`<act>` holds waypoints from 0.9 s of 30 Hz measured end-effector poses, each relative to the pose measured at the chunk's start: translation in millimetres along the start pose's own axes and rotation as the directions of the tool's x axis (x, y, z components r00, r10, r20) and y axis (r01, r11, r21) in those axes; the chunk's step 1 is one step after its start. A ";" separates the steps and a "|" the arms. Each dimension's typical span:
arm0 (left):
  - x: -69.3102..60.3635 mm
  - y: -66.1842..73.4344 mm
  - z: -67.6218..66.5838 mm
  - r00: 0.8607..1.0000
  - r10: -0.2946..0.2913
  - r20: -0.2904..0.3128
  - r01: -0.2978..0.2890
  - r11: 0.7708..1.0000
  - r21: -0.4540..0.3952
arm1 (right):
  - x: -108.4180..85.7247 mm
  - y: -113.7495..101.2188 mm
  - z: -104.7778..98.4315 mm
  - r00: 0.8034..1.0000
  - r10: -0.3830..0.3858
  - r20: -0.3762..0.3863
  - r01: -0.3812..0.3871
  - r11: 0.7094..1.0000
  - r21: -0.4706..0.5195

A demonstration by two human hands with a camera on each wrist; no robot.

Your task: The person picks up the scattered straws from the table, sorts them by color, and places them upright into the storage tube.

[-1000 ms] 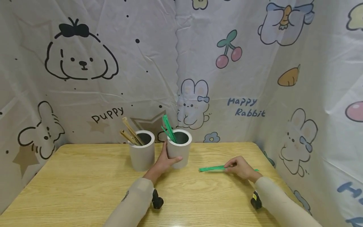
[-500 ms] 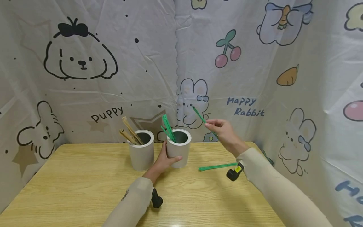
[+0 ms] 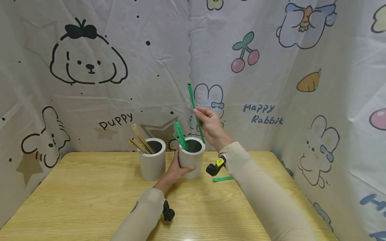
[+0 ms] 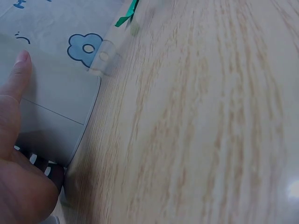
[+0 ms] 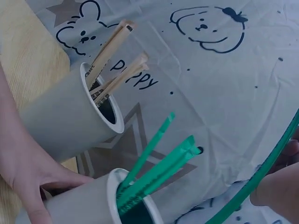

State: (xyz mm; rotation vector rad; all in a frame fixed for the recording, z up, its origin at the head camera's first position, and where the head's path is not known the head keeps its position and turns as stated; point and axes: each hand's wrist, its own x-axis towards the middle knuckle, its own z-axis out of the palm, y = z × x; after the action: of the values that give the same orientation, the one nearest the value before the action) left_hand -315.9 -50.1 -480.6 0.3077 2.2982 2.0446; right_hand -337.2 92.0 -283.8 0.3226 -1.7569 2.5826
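Observation:
My right hand (image 3: 211,126) pinches a green paper-wrapped straw (image 3: 191,95) between thumb and fingers. The straw stands nearly upright, its lower end at the right rim of a grey-white cylindrical cup (image 3: 194,160); whether it is inside the rim I cannot tell. My left hand (image 3: 175,170) grips this cup low on its left side, thumb across the front. Several green wrapped straws (image 5: 159,165) lean in the cup toward its left rim. Another green wrapped straw (image 3: 221,179) lies on the table, partly hidden by my right forearm.
A second matching cup (image 3: 151,167) stands just left of the gripped one, with several brown wrapped straws (image 3: 140,139) leaning in it. The wooden table (image 3: 90,197) meets a printed cloth backdrop (image 3: 163,67) behind and at the sides.
My right hand has lifted a green wrapped straw off the table and carried it left and up to the cup, turning it upright. My left hand has stayed on the cup.

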 end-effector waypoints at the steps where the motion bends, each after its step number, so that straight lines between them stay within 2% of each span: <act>1: 0.2 0.1 0.4 1.000 0.000 0.000 0.000 1.000 0.001 | 2.1 4.0 0.8 1.000 0.000 -0.010 0.000 1.000 0.006; 6: 1.2 -1.5 2.8 1.000 0.001 -0.004 -0.001 1.000 0.016 | 7.7 29.4 -3.0 0.999 0.023 -0.040 -0.024 1.000 -0.011; 11: 1.6 -1.3 5.0 1.000 0.015 0.005 -0.015 1.000 0.025 | 3.2 49.8 -19.6 0.994 0.109 -0.006 -0.109 0.978 -0.180; 15: 1.5 -0.5 6.6 1.000 0.025 0.005 -0.025 0.999 0.024 | -2.6 45.9 -45.2 0.990 0.135 0.038 -0.115 0.939 -0.325; 20: 0.9 -0.6 6.2 1.000 0.025 -0.019 -0.024 0.999 0.026 | -14.3 30.1 -91.4 0.982 0.144 0.121 -0.067 0.867 -0.494; 23: 0.6 -1.3 4.6 1.000 0.021 -0.022 -0.021 0.999 0.025 | -25.8 29.7 -122.1 0.972 0.193 0.131 -0.078 0.799 -0.597; 27: 0.6 -2.7 2.2 0.999 0.025 -0.028 -0.024 0.999 0.029 | -44.9 40.1 -161.3 0.956 0.272 0.108 -0.120 0.701 -0.703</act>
State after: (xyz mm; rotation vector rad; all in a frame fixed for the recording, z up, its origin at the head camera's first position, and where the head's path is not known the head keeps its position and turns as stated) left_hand -316.4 -48.1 -483.5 0.3125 2.3535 2.0423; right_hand -325.0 230.6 -385.3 0.3994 -2.7979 1.8074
